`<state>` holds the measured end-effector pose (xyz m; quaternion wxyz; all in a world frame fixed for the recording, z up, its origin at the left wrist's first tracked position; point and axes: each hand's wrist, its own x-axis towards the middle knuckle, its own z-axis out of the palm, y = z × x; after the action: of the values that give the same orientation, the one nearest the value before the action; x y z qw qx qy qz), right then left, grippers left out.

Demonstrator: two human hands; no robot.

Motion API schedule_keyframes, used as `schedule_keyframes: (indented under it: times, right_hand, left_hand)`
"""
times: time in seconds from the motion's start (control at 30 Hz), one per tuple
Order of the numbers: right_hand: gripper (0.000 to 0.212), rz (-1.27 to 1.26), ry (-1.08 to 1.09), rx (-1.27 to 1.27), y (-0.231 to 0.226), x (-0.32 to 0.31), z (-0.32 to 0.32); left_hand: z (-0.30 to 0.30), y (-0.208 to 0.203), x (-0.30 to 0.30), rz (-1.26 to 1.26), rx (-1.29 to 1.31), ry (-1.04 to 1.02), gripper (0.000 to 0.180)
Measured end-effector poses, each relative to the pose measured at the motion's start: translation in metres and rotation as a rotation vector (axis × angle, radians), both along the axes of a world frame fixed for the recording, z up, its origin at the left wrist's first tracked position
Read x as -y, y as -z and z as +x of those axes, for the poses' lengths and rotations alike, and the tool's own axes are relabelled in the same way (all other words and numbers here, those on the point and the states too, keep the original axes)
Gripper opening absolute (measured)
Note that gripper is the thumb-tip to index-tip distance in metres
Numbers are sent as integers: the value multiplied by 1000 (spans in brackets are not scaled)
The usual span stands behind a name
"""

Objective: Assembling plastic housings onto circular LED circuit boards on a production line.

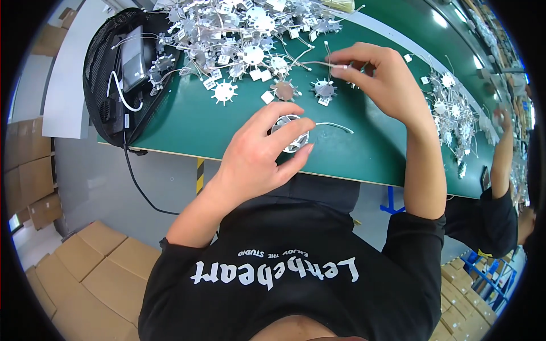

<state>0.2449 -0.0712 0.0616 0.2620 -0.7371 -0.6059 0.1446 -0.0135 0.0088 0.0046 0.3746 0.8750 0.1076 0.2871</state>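
Black T-shirt (290, 233) fabric with upside-down white lettering lies nearest, just below the front edge of the green tabletop (369, 156). Close to that edge, the person's left hand (256, 145) curls its fingers around a round white part (297, 142), with a short white wire (336, 126) to its right. The right hand (384, 79) pinches a thin wire (317, 63) between thumb and forefinger, near a spiky silver disc (323, 88). A tangled heap (253, 54) of similar discs crowds the far edge; its small white tags (267, 97) carry print too small to read. A black mesh bag (98, 68) takes the left end, and a second heap (455, 113) lies toward the right end, near a co-worker's arm (501, 156). Green surface shows between bag and left hand, and between round part and right forearm.
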Motion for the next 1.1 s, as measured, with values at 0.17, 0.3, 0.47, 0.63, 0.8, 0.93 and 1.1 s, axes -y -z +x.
schedule_keyframes:
  times: [0.17,0.3,0.47,0.63,0.8,0.93,1.1]
  right_hand:
    - [27,-58,11,-307,6,0,3]
    - [25,-21,-54,-365,10,3,-6]
    - [26,48,31,-344,12,9,12]
    - [27,156,297,-356,-17,44,32]
    - [22,272,170,-1191,-28,67,-12]
    - [16,239,77,-1688,-10,69,-51]
    - [15,497,-33,-1465,12,66,-67]
  left_hand:
    - [3,0,-3,-3,-35,9,32]
    - [10,-5,0,-38,-39,29,40]
    - [23,-9,8,-101,-73,124,51]
    - [34,-9,7,152,-101,67,58]
    - [34,-14,18,-77,140,59,70]
    - [31,-24,16,-555,217,253,76]
    - [31,-34,7,-1516,-21,385,62]
